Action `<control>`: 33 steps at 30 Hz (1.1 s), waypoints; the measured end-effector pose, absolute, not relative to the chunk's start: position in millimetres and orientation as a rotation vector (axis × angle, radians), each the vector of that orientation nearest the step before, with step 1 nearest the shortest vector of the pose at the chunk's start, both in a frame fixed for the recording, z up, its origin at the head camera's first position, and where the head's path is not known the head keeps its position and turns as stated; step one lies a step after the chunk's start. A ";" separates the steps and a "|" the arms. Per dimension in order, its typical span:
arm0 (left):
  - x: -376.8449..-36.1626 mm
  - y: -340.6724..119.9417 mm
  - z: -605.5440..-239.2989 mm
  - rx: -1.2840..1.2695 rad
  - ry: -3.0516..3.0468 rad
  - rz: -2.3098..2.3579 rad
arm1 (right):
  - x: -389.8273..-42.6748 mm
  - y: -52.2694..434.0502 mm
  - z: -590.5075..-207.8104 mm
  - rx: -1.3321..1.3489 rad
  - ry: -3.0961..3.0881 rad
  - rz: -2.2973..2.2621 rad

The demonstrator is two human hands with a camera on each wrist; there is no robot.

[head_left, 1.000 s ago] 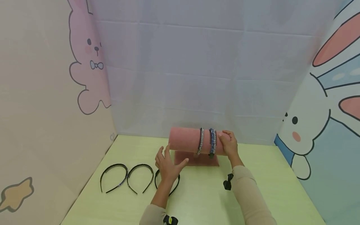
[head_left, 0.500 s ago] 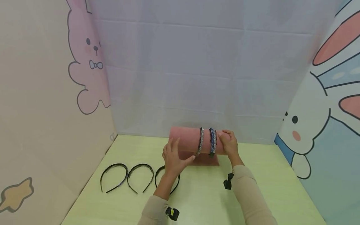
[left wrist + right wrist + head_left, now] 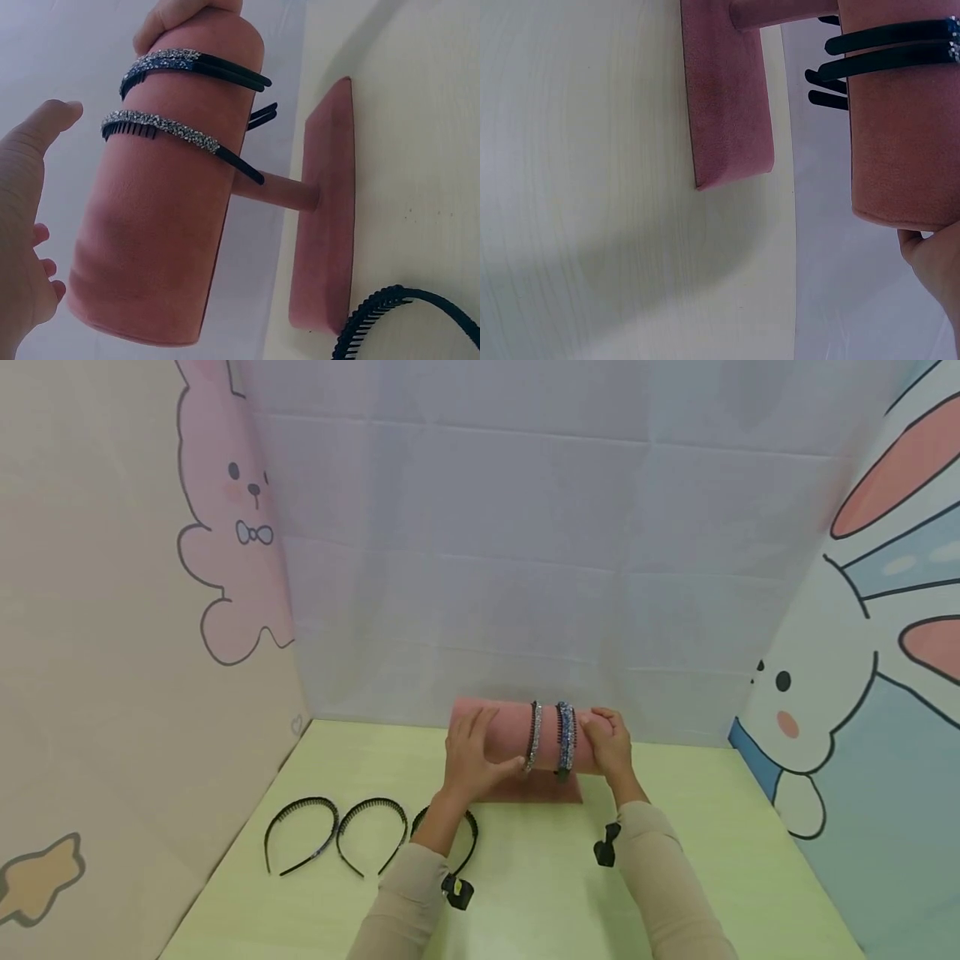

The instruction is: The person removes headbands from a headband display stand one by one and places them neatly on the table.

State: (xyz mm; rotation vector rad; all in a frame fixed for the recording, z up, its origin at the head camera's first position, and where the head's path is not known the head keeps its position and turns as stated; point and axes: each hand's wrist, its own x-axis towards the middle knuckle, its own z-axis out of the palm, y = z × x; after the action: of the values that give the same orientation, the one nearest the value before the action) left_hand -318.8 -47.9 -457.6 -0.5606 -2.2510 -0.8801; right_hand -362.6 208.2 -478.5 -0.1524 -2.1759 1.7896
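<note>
While right hand [image 3: 612, 747] grips right end of pink roll [image 3: 510, 728], just below centre of head view, left hand [image 3: 472, 762] spreads thumb from fingers near left end, contact unclear. Roll likely light, stiff, low-slip; hold by ends, clear of glittery headbands [image 3: 567, 739].

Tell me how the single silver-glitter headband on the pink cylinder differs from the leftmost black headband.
The silver-glitter headband sits over the pink velvety cylinder; the leftmost black headband lies on the pale table. The silver-glitter headband sparkles along its top; the black headband looks mostly dark. Both have comb teeth.
</note>
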 end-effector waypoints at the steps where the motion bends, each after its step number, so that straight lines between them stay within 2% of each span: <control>1: -320.8 -47.8 -456.4 -0.565 -2.266 -0.869 | -362.7 208.1 -478.3 -0.154 -2.175 1.791; 20: -351.0 -36.8 -424.1 -0.759 -2.582 -0.940 | -362.9 208.1 -479.9 -0.130 -2.156 1.814; 33: -363.8 -24.9 -413.7 -0.729 -2.775 -1.175 | -361.8 207.0 -479.8 -0.139 -2.172 1.794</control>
State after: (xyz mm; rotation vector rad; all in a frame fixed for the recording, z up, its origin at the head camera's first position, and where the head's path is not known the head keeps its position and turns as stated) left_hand -363.8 -24.9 -413.7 -0.7289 -2.7755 -1.1749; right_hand -361.8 207.0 -479.8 -0.1393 -2.1721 1.7944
